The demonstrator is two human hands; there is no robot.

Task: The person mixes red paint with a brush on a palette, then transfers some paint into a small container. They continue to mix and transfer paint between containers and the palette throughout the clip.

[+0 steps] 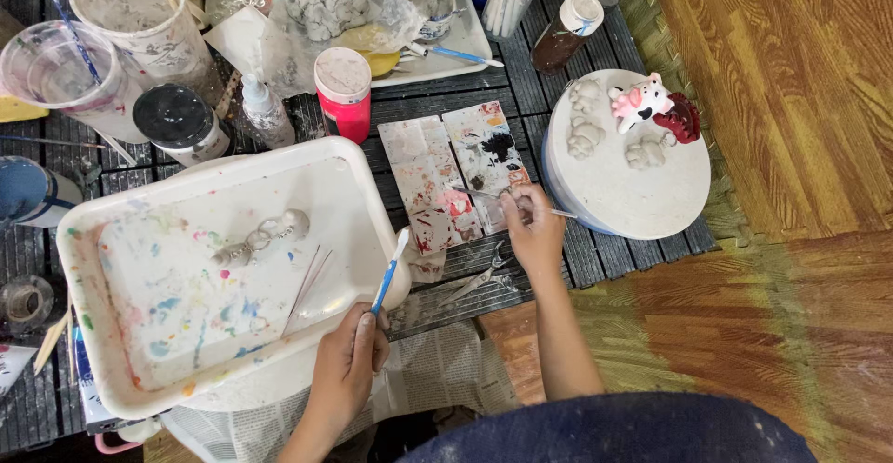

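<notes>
1. Seen from above, a person sits at a dark slatted tabletop crowded with painting supplies.
2. Their left hand is closed around the lower end of a blue-handled paintbrush, near the bottom right corner of a white tray.
3. That brush runs up and slightly to the right from the hand, with its pale tip resting over the tray's right rim.
4. Their right hand pinches a thin tool between the fingertips, just beside two paint-smeared tile palettes.
5. This tool lies nearly level, its long axis running left to right; one end reaches over the palettes, the other points toward a round white board.
6. Inside the tray, which is speckled with paint, lies a small grey clay figure, well left of the brush tip.
7. On the round board stand several unpainted clay figures and one painted cow figure.
8. A red paint bottle stands above the tray, and metal pliers lie between the two hands.
</notes>
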